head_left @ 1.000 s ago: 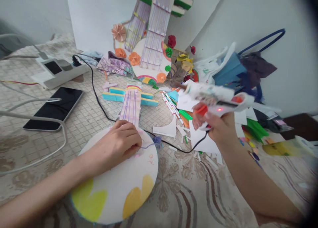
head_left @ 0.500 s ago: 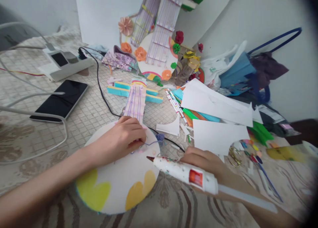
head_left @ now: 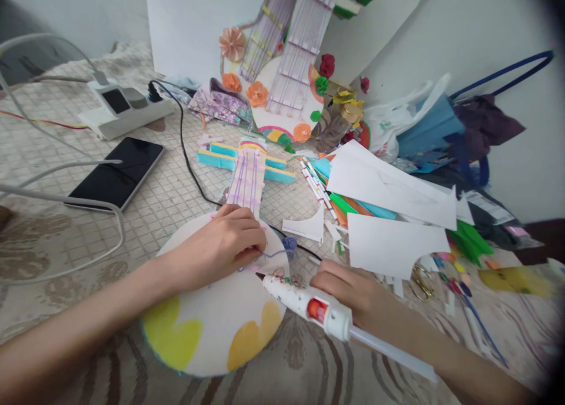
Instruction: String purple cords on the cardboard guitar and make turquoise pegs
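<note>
**Glue gun comes down to the thread**

A second ago the right hand [head_left: 348, 287] had the glue gun [head_left: 304, 299] up in the air over the loose white sheets [head_left: 392, 187]. Half a second ago it had dropped low beside the round white board [head_left: 212, 328]. Now the nozzle has slid further in, and its dark tip sits at the board's upper right edge, just beside the left fingertips. The gun has also turned, so its orange trigger faces up and the clear glue stick trails out behind it along the forearm.

The left hand [head_left: 225, 246] has not moved. It lies on the top of the board where the striped paper neck [head_left: 248, 178] joins it, with the fingers curled close together and their tips bearing down on the end of a purple thread [head_left: 278, 253]. The thread loops off to a small knot at the board's rim. The board itself lies flat on the patterned cloth, with yellow and orange shapes at its near edge.

From here the right fingers are mostly hidden behind the gun's body. They are closed round the grip, but I cannot tell whether one presses the trigger. Whether the tip actually touches the board is also hard to make out. The left palm covers what lies under it, and the black cord [head_left: 189, 163] disappears behind the board and the hands. The far right of the view fades into a dark blur.
</note>
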The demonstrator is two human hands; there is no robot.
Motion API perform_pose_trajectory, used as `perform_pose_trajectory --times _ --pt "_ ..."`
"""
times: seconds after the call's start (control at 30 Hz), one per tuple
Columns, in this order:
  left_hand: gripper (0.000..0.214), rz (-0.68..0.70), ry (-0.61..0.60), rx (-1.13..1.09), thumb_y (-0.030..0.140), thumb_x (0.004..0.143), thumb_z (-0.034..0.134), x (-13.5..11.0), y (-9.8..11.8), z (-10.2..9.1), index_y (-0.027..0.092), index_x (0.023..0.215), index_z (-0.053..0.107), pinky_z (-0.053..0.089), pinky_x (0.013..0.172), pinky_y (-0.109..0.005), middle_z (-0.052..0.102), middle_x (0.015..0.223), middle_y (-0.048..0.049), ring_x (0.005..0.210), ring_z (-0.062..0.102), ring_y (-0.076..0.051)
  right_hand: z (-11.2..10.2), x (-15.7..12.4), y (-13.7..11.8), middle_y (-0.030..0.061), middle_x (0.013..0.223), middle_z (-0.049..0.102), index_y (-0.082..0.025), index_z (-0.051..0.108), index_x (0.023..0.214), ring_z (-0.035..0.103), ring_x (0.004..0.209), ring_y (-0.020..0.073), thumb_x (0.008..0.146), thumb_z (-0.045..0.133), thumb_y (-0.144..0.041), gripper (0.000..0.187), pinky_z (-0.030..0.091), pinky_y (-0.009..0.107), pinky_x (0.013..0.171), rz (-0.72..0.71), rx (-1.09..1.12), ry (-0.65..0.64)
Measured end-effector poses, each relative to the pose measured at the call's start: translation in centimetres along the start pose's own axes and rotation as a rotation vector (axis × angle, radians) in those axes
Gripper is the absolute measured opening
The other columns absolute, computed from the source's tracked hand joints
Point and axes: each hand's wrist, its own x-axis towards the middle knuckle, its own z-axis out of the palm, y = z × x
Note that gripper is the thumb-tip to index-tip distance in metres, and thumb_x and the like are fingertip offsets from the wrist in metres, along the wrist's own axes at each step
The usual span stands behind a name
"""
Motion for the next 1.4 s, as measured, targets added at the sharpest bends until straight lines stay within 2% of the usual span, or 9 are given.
perform_pose_trajectory --times 0.47,0.83,0.97,1.17,1.4 --pt "0.015 0.003 -0.008 0.010 0.015 0.089 0.050 -0.1 -0.2 0.1 0.018 0.078 0.060 0.033 0.083 -0.035 0.061 0.079 -0.0005 0.086 0.051 -0.018 -0.1 0.3 0.0 0.0032 0.082 0.054 -0.019 0.050 0.087 0.053 0.070 0.0151 0.083 0.053 -0.013 0.008 0.037 0.024 0.056 0.013 -0.075 -0.034" --pt "0.016 0.000 -0.010 0.005 0.015 0.089 0.050 0.0 0.0 0.0 0.018 0.077 0.060 0.033 0.083 -0.035 0.061 0.078 -0.0005 0.085 0.051 -0.018 0.0 0.3 0.1 0.0023 0.080 0.052 -0.019 0.048 0.084 0.051 0.066 0.0139 0.086 0.049 -0.016 0.004 0.036 0.024 0.055 0.011 -0.110 -0.017" --pt "0.016 -0.003 -0.006 0.005 0.014 0.089 0.051 0.0 0.0 -0.1 0.018 0.077 0.061 0.034 0.083 -0.034 0.061 0.078 -0.0005 0.085 0.051 -0.018 0.0 0.3 0.1 0.0030 0.080 0.054 -0.019 0.051 0.087 0.053 0.069 0.0149 0.086 0.051 -0.017 0.003 0.037 0.024 0.055 -0.001 -0.075 -0.003" --pt "0.016 0.001 -0.001 0.011 0.015 0.089 0.051 -0.1 0.0 0.0 0.018 0.077 0.060 0.034 0.082 -0.034 0.061 0.078 -0.0005 0.085 0.052 -0.018 -0.5 -0.1 0.0 0.0049 0.085 0.059 -0.019 0.056 0.098 0.057 0.074 0.0164 0.088 0.051 -0.018 0.011 0.040 0.024 0.060 0.039 -0.006 -0.004" --pt "0.015 0.001 0.006 -0.004 0.014 0.088 0.051 -0.1 -0.1 0.0 0.019 0.079 0.062 0.034 0.082 -0.034 0.063 0.082 -0.0004 0.086 0.053 -0.018 -1.2 -0.5 0.6 0.0051 0.083 0.060 -0.020 0.058 0.094 0.058 0.072 0.0166 0.089 0.054 -0.029 0.011 0.043 0.026 0.059 0.036 0.131 0.024"
